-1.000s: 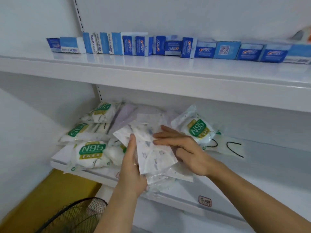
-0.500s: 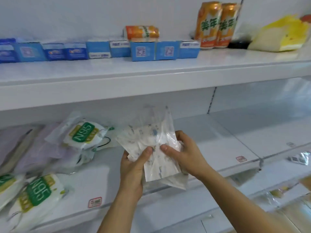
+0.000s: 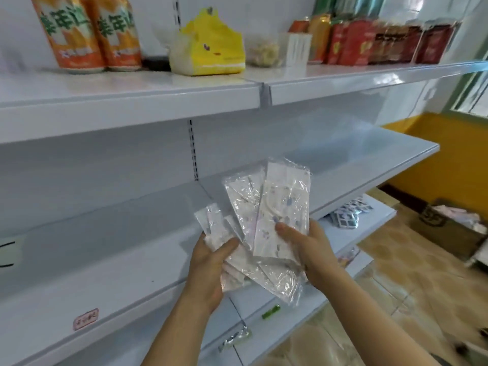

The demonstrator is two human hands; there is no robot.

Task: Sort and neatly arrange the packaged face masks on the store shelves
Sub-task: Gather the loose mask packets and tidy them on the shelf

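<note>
Both my hands hold a fanned bundle of clear-wrapped patterned face masks (image 3: 266,212) in front of the white middle shelf (image 3: 111,260). My left hand (image 3: 208,270) grips the lower left of the bundle, thumb across the front. From the right, my right hand (image 3: 309,252) grips it with the thumb pressed on the front pack. The packs stand roughly upright, spread apart at the top. A white mask with black ear loops (image 3: 8,252) shows at the far left edge of the shelf.
The upper shelf (image 3: 158,91) carries two orange cans (image 3: 87,33), a yellow pack (image 3: 211,46) and red packets (image 3: 383,40). Small packets (image 3: 346,215) lie on a lower shelf. A cardboard box (image 3: 449,228) stands on the floor at right, before an orange wall.
My view has swung right along the shelves, leaving the N95 pile out of sight. The mask packs came along in both hands and are now fanned out more.
</note>
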